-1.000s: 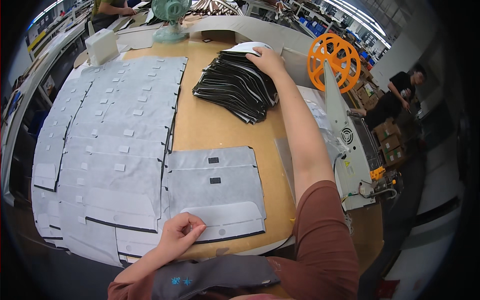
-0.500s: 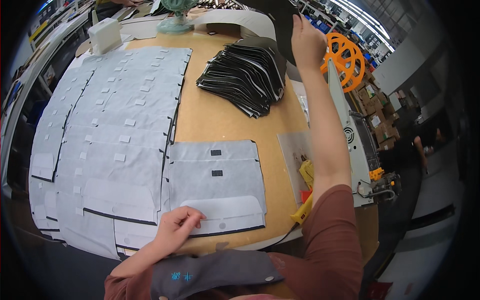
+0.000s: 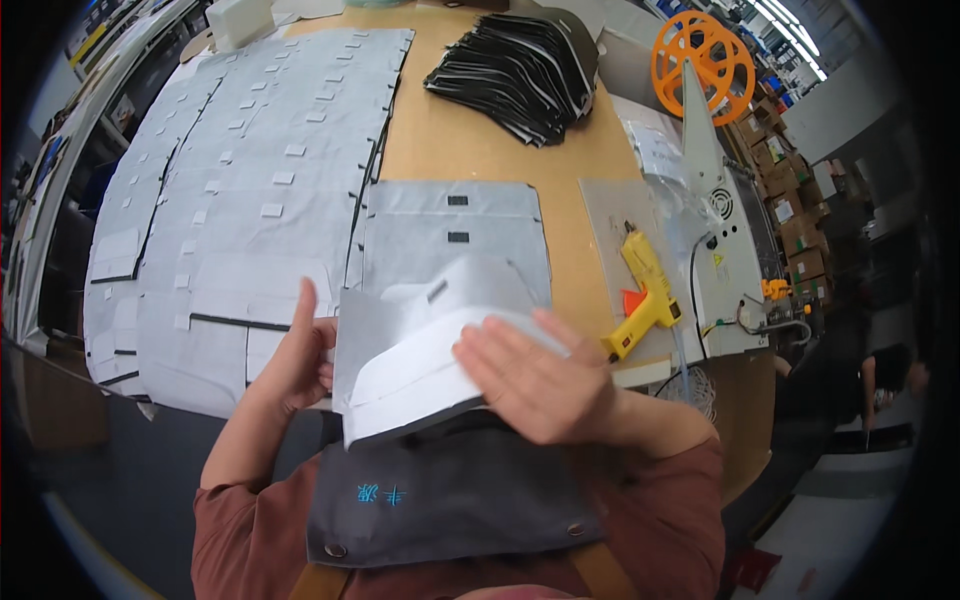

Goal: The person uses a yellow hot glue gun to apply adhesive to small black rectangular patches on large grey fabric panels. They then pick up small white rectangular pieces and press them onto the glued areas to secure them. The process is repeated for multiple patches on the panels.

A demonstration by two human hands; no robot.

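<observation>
Wide fisheye view from the person's head, facing down across a table (image 3: 415, 130).
The left of two side-by-side head cameras gives this upright picture: left hand (image 3: 295, 355) and right hand (image 3: 540, 388) near, around the lower middle; grey apron (image 3: 450, 500) seen from above; cardboard boxes (image 3: 797, 225) farther off at right; straight edges bending toward the dark rim.

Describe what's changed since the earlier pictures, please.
The right hand reached the far stack of dark pieces, lifted one away, and came back toward the body; it now lies over a white panel, apparently that piece turned over. The left hand moved left, from the flat grey panel to the white panel's left edge. The pale sheets stayed put.
</observation>
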